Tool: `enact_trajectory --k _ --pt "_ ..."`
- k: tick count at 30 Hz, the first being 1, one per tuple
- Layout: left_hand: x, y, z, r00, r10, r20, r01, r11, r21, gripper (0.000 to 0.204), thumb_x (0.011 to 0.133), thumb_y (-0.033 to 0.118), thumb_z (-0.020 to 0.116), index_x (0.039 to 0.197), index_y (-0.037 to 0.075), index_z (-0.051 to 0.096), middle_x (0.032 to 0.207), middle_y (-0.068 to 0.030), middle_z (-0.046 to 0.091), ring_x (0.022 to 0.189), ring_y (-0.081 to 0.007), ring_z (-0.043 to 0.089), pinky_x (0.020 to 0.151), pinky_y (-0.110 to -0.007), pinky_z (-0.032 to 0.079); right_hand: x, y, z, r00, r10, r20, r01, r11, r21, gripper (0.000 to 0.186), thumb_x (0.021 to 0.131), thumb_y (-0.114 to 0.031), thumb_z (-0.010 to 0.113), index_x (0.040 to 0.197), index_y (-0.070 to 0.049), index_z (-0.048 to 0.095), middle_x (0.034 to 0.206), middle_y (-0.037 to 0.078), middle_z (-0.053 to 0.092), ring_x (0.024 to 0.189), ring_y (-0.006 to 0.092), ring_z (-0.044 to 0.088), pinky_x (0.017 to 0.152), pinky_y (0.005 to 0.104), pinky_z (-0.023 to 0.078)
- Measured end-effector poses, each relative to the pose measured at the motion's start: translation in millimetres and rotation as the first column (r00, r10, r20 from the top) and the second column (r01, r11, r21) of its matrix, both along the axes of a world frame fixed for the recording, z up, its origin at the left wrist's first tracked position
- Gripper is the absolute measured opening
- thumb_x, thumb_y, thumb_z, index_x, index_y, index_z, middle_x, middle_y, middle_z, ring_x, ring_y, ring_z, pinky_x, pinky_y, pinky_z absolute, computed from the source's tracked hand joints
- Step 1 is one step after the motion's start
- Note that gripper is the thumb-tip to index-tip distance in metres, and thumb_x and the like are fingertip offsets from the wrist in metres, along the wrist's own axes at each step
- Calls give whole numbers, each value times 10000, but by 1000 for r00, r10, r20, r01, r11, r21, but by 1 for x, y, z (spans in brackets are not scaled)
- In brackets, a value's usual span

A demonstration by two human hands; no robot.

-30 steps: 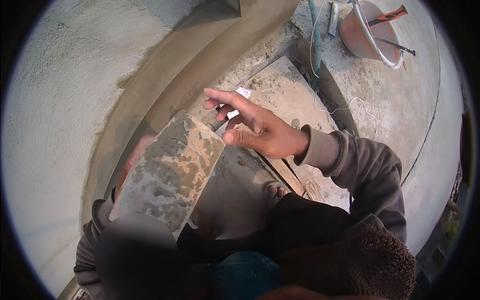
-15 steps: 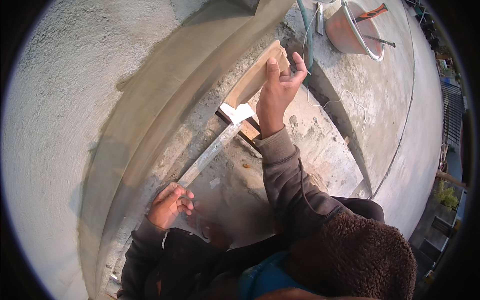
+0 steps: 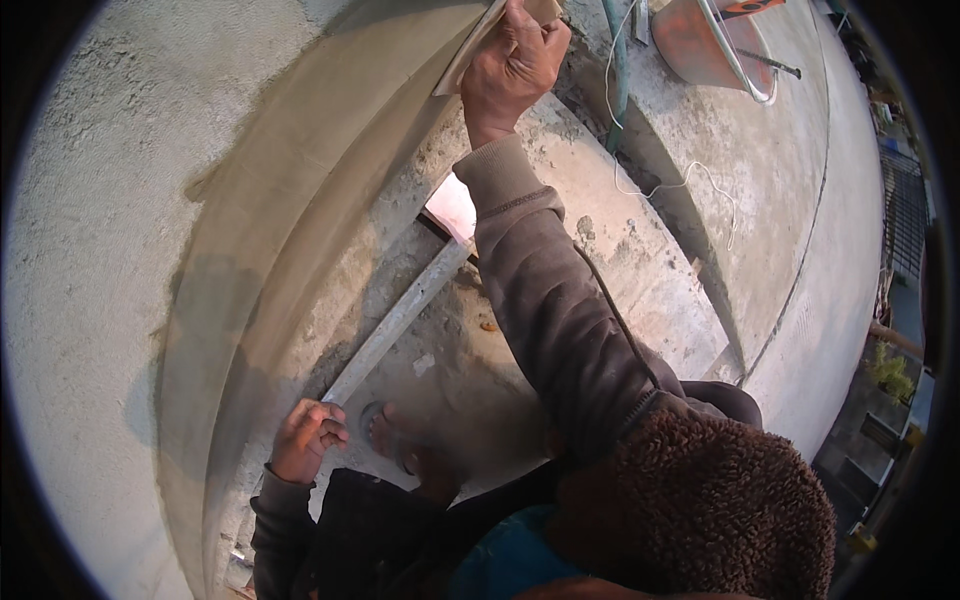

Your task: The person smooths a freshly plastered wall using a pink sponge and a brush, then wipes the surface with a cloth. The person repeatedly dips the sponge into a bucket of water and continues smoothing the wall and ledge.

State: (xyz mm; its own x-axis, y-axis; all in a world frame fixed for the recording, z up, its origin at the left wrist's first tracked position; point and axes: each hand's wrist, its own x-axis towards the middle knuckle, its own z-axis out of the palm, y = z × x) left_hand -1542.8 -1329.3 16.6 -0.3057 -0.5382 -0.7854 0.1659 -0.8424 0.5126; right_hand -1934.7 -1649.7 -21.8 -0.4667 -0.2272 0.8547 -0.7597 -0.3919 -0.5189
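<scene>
A: What is held in the right hand [image 3: 512, 75]?

B: A thin brown piece [image 3: 462, 68] is gripped there at the top of the view, close to a curved, smoothed moulding [image 3: 300, 190]. Its upper end is cut off by the frame, and whether the moulding is touched by it cannot be told.

A: And how is the left hand [image 3: 303, 442] placed?

B: Its fingers are loosely curled at the lower end of a straight, pale bar [image 3: 405, 312]. Whether the bar is grasped or only neared cannot be told.

A: What is seen at the bar's far end?

B: A white scrap [image 3: 453, 208] is caught by sunlight there, just beside the right sleeve [image 3: 535, 275]. Beyond the sleeve, a light slab [image 3: 640, 290] is dotted with crumbs of rubble.

A: And at the upper right?

B: An orange bucket [image 3: 688, 45] is shown, partly cropped, with a dark rod [image 3: 768, 62] and an orange-and-black handle [image 3: 750, 8] leaned in it. Nearby, a white string [image 3: 690, 166] is strewn in loose bends beside a green hose [image 3: 618, 70].
</scene>
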Motion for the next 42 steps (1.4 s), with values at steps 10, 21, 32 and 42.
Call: enact_trajectory --k 10,21,32,42 --pt "-21 -17 4 998 -57 -33 55 997 -45 265 1043 322 605 1080 66 548 1147 -144 625 888 -238 668 768 -380 548 10 10 -18 937 198 289 -219 975 40 519 843 141 618 1251 -148 757 1061 113 552 992 290 621 877 347 504" --pt "-6 -1 3 999 -22 -29 21 998 -57 242 1054 292 583 1093 54 559 1140 -146 641 898 -232 676 774 -379 553 34 33 -8 886 166 433 -236 965 113 514 912 101 575 1343 -144 709 981 67 530 884 188 558 806 282 468" --pt "9 12 5 999 -10 49 11 1000 -28 221 1063 301 552 1087 82 568 1117 -123 625 909 -226 660 802 -374 523 78 35 33 608 324 725 -408 911 -64 183 1056 -81 534 1214 12 525 1115 102 598 993 149 578 880 290 477" --pt "15 23 4 991 -96 89 98 995 -18 267 1070 339 543 1113 78 577 1119 -109 650 921 -203 662 814 -355 509 126 87 22 490 190 851 -441 896 54 319 1109 -207 401 1289 54 433 1268 201 481 1203 304 497 1055 416 399"
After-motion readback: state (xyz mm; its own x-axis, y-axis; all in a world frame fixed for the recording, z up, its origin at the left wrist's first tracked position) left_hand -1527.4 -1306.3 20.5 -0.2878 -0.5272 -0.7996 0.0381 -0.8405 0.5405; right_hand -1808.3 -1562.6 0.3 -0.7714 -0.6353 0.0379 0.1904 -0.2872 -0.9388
